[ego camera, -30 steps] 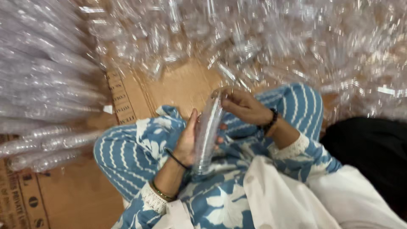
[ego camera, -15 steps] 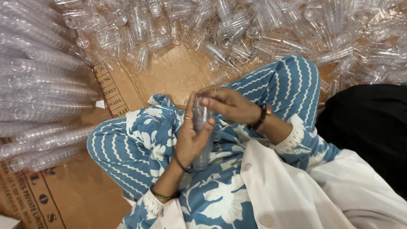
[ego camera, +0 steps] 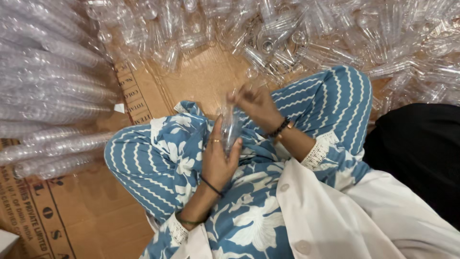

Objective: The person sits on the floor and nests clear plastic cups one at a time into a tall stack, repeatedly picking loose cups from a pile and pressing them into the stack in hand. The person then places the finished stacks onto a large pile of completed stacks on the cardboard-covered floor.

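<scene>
Right at the fingertips, the left hand (ego camera: pixel 216 160) was wrapped around a short stack of clear plastic cups (ego camera: pixel 230 128), thumb on one side and fingers on the other, holding it upright over the lap. The right hand (ego camera: pixel 256 104) pinched the top of that same stack, with its fingers curled in on the rim. Both hands were grasping the stack, so it sat between them, just above the blue and white flowered clothes (ego camera: pixel 249 211).

The stack was see-through and shiny, so the cloth showed right through it. That made it hard to tell how many cups were in it, and the top end was blurry under the right fingers.

Further out, a thin black band (ego camera: pixel 211 186) went round the left wrist and a dark bead bracelet (ego camera: pixel 280 127) went round the right one. Striped blue knees stuck out to both sides. A white cloth (ego camera: pixel 335 216) lay over the lap and ran off the bottom edge.

Beyond the knees, loose clear cups (ego camera: pixel 287 38) lay in a big heap across the top. Long stacks of cups (ego camera: pixel 48 86) lay on their sides at the left, cut off by the edge. Brown cardboard (ego camera: pixel 201 76) showed as a bare patch between the knees and the heap. Something black (ego camera: pixel 421 153) filled the right side.
</scene>
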`<state>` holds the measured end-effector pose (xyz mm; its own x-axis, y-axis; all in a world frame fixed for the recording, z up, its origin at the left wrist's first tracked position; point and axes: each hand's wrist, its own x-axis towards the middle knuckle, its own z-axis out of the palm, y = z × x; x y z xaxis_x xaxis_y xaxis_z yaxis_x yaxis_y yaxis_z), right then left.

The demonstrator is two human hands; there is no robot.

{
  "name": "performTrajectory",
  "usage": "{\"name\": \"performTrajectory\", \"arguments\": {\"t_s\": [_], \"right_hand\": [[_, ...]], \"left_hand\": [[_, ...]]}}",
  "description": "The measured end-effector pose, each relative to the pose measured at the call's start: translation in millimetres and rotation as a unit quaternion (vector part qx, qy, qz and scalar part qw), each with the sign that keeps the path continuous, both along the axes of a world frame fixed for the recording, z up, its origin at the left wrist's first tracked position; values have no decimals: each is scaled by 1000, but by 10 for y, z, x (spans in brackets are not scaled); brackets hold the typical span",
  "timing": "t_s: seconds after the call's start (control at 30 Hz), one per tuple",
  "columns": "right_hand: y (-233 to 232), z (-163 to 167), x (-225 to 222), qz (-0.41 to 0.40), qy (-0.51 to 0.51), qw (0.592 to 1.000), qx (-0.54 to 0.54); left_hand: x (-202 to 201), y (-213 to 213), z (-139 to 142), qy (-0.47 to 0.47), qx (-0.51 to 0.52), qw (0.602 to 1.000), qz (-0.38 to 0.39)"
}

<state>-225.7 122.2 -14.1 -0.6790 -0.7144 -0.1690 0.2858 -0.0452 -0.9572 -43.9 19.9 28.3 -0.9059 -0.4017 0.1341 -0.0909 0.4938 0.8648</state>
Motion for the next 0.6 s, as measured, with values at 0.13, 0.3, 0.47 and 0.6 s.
{"name": "performTrajectory", "arguments": {"t_s": [0.13, 0.3, 0.47, 0.6], "right_hand": [[42, 186, -369, -97, -158, 972, -147], [283, 184, -555, -85, -172, 959, -207], [271, -155, -530, -68, -89, 990, 86], [-92, -438, -358, 134, 516, 783, 321]], "left_hand": [[-79, -172, -212, 8, 455, 891, -3], [-101, -449, -387, 81, 756, 650, -26], [-33, -581, -460, 117, 785, 608, -8], [37, -789, -449, 173, 779, 602, 1]]}}
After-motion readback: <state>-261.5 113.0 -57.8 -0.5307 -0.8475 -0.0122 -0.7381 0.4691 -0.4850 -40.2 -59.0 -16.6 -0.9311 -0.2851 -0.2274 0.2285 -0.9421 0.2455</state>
